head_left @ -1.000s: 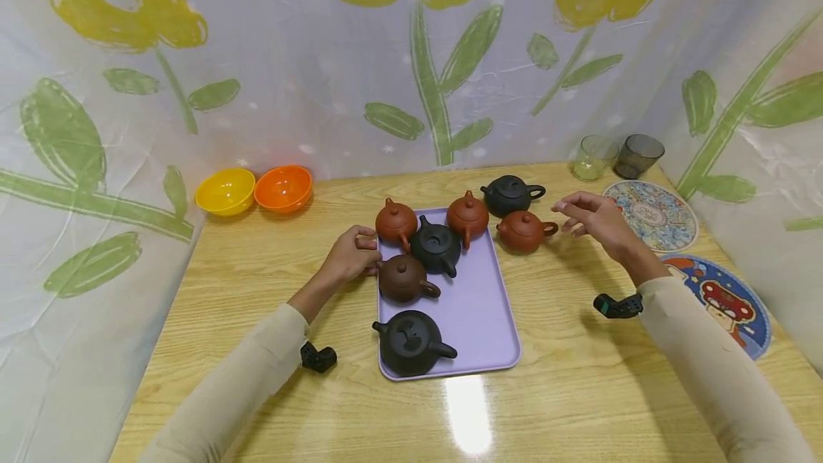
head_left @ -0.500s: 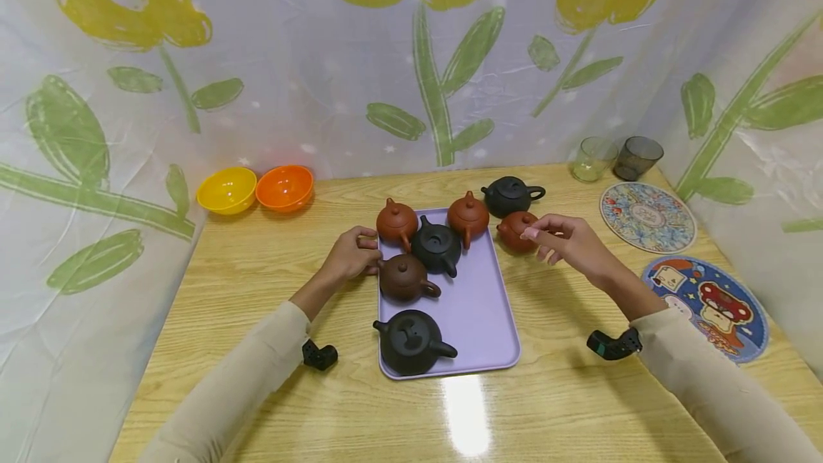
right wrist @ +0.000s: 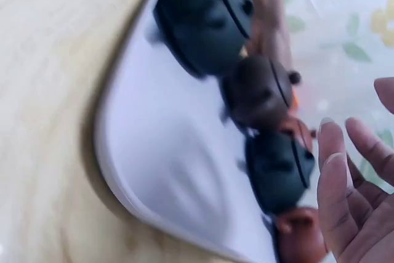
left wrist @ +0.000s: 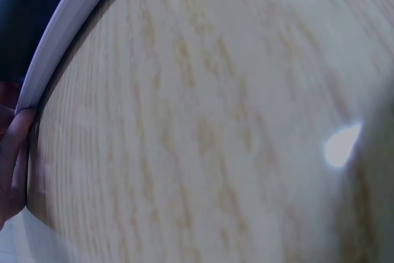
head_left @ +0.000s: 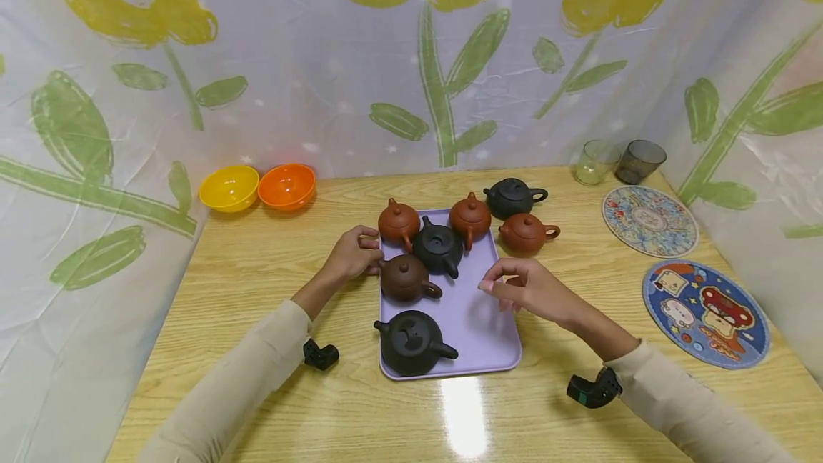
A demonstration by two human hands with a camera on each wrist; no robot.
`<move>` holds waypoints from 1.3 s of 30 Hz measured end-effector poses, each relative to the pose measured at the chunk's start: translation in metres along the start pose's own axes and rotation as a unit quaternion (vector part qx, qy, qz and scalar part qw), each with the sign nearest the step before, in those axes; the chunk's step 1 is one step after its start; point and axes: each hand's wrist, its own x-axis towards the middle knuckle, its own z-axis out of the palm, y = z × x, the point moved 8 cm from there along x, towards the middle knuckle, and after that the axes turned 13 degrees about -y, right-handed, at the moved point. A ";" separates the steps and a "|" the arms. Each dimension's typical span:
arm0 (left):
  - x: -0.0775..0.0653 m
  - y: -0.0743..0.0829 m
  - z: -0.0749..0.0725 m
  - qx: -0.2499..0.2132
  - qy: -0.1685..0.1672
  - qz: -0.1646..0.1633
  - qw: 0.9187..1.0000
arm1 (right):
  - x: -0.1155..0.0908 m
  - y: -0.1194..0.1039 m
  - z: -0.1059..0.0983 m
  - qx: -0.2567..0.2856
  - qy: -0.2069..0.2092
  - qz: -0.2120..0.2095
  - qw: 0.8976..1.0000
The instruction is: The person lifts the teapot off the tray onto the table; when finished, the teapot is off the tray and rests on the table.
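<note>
My left hand (head_left: pixel 352 256) pinches the left rim of a lilac tray (head_left: pixel 472 349), beside the dark brown teapot (head_left: pixel 403 279). In the left wrist view its thumb (left wrist: pixel 18 129) lies against the rim. On the tray also stand a large black teapot (head_left: pixel 411 341) at the front, another black teapot (head_left: pixel 439 246), and two reddish-brown teapots (head_left: pixel 398 222) at the back. My right hand (head_left: pixel 530 291) hovers over the tray's right side, fingers loosely bent, holding nothing. Off the tray, at its back right, sit a reddish-brown teapot (head_left: pixel 524 234) and a black teapot (head_left: pixel 511 197).
A yellow bowl (head_left: pixel 229 190) and an orange bowl (head_left: pixel 286 187) stand at the back left. Two glasses, one greenish (head_left: pixel 594 163) and one dark (head_left: pixel 639 162), stand at the back right. Two round mats (head_left: pixel 649 221) lie along the right edge. Flowered cloth surrounds the table.
My right hand has moved left and toward me, from beside the teapots at the back right to above the tray. The left hand and the teapots have stayed in place.
</note>
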 end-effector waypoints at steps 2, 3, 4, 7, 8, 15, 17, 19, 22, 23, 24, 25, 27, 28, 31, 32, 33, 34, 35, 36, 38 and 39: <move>0.000 0.000 0.000 0.002 -0.001 0.000 1.000 | 0.002 0.000 0.011 -0.001 -0.016 0.001 1.000; 0.000 0.000 0.000 0.002 -0.001 0.000 1.000 | 0.003 0.000 0.016 -0.002 -0.024 0.002 1.000; 0.000 0.001 0.000 0.003 0.000 0.000 1.000 | 0.004 0.000 0.021 0.000 -0.031 0.003 1.000; 0.000 0.002 0.000 0.004 0.000 0.000 1.000 | 0.007 0.002 0.034 0.011 -0.052 0.009 0.999; 0.000 0.002 0.000 0.005 0.000 0.000 1.000 | 0.007 0.003 0.038 0.015 -0.057 0.012 0.998; 0.001 0.002 0.000 0.005 -0.002 0.000 1.000 | 0.014 0.012 0.064 0.029 -0.079 0.033 0.996; 0.001 0.002 0.000 0.006 -0.001 0.001 1.000 | 0.015 0.014 0.072 0.028 -0.085 0.039 0.995; 0.001 0.002 0.000 0.007 0.000 0.002 1.000 | 0.016 0.015 0.080 0.027 -0.091 0.046 0.994; 0.001 0.000 0.000 0.010 0.001 0.002 1.000 | 0.017 0.015 0.091 0.026 -0.106 0.051 0.993; 0.001 0.000 0.000 0.011 0.001 0.001 1.000 | 0.018 0.015 0.095 0.027 -0.111 0.053 0.992; 0.002 0.000 0.000 0.012 0.001 0.001 1.000 | 0.018 0.015 0.098 0.027 -0.114 0.054 0.992; 0.002 0.000 0.000 0.013 0.002 0.002 1.000 | 0.019 0.015 0.100 0.024 -0.117 0.055 0.991; 0.001 0.000 0.000 0.012 0.003 0.002 1.000 | 0.020 0.015 0.104 0.018 -0.118 0.054 0.991; 0.001 0.000 0.000 0.012 0.004 0.002 1.000 | 0.020 0.014 0.105 0.013 -0.117 0.054 0.992; 0.000 0.000 0.000 0.011 0.005 0.005 1.000 | 0.021 0.013 0.107 0.000 -0.117 0.055 0.992; -0.001 0.000 0.000 0.011 0.004 0.005 1.000 | 0.021 0.012 0.107 -0.002 -0.120 0.055 0.991; -0.001 0.001 0.000 0.012 0.004 0.005 1.000 | 0.021 0.012 0.108 -0.006 -0.123 0.056 0.991; -0.001 0.001 0.000 0.012 0.004 0.005 1.000 | 0.021 0.011 0.108 -0.007 -0.126 0.056 0.990; -0.001 0.001 0.000 0.013 0.004 0.005 1.000 | 0.020 0.010 0.108 -0.008 -0.128 0.056 0.990; -0.001 0.001 0.000 0.013 0.005 0.005 1.000 | 0.020 0.009 0.109 -0.009 -0.131 0.056 0.990; -0.001 0.000 0.000 0.013 0.005 0.004 1.000 | 0.020 0.009 0.109 -0.008 -0.133 0.057 0.990; 0.000 0.000 0.000 0.014 0.005 0.003 1.000 | 0.020 0.009 0.110 -0.006 -0.131 0.058 0.990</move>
